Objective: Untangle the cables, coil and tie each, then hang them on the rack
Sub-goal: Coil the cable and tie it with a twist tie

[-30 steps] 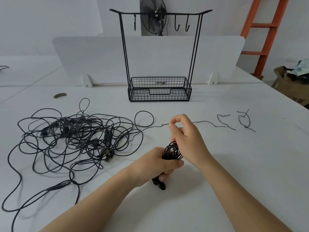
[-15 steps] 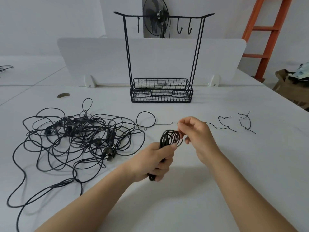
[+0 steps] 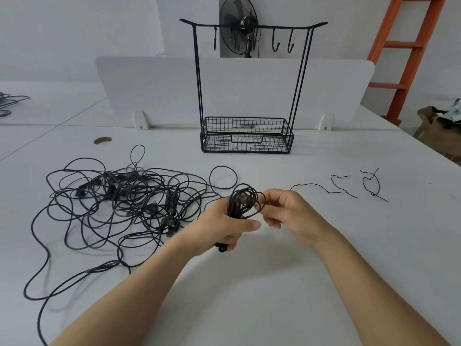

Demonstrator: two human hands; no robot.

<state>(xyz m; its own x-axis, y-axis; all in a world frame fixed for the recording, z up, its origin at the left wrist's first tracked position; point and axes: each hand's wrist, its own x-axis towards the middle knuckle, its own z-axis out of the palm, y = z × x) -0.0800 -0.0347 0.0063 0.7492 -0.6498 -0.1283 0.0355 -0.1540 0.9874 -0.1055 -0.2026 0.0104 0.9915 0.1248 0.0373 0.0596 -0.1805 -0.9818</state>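
Head view. Coiled cable (image 3: 243,202) sits at centre frame, raised off the white table (image 3: 324,245), gripped in the left hand (image 3: 225,229). Coil's loops fan open at the upper end; its long axis runs from lower left to upper right, bunched strands passing down through the fist, a dark end poking out below the palm. Left hand closed round the bundle, thumb lying across the front. Right hand (image 3: 289,216) just beside it, thumb and forefinger pinching a thin strand at the coil's right edge, other fingers curled loosely under.

Tangled cables (image 3: 119,208) spread over left half of frame, flat on the table, many loops overlapping, several plugs among them; stray runs trail toward lower left corner. One round loop (image 3: 223,177) lies just right of the heap, near the coil.

Wire ties: first tie (image 3: 324,189) stretches rightward from near the right hand, second tie (image 3: 340,182) close by, third tie (image 3: 371,183) twisted into a loop further right. All lie flat, apart from each other.

Rack (image 3: 247,96) stands upright, upper centre, hooks on its top bar bare, mesh basket at its base. Fan (image 3: 238,28) behind it. Orange ladder (image 3: 409,51) upper right.

No readable writing or brand marks anywhere.
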